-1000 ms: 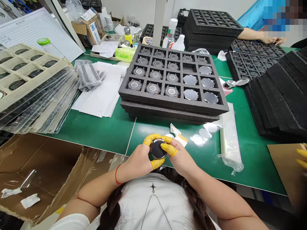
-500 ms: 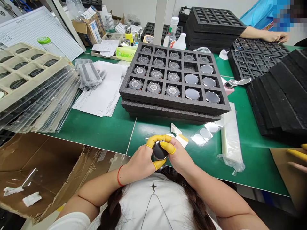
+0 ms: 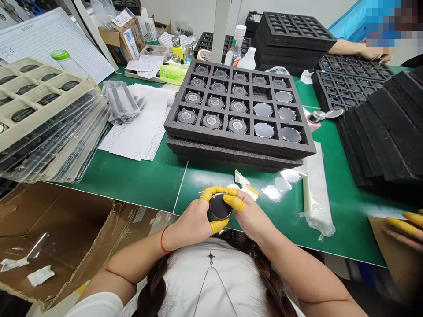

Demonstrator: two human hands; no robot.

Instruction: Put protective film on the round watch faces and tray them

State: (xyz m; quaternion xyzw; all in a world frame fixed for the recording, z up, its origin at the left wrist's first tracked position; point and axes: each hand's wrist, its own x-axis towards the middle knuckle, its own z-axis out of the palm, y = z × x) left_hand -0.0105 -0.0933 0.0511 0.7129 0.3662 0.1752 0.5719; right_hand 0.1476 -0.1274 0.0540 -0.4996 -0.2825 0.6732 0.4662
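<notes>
Watch head [image 3: 220, 207], held btwn both hands at green table's [image 3: 139, 189] near edge: round, axes abt equal, smooth dark face up twd camera, shiny metallic rim. L hand [image 3: 194, 219] (yellow finger cots [image 3: 218, 226], slightly wrinkled) curls round rim; R hand [image 3: 251, 216] grips upper-R side, thumb overlapping face. Farther R: film-backed white discs [image 3: 280, 184], then plastic-wrapped block [image 3: 318, 193].

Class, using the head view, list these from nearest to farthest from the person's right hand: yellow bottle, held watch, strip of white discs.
1. Held watch: touched by the right hand.
2. Strip of white discs: on the table, ahead and right.
3. Yellow bottle: at the back, left.
</notes>
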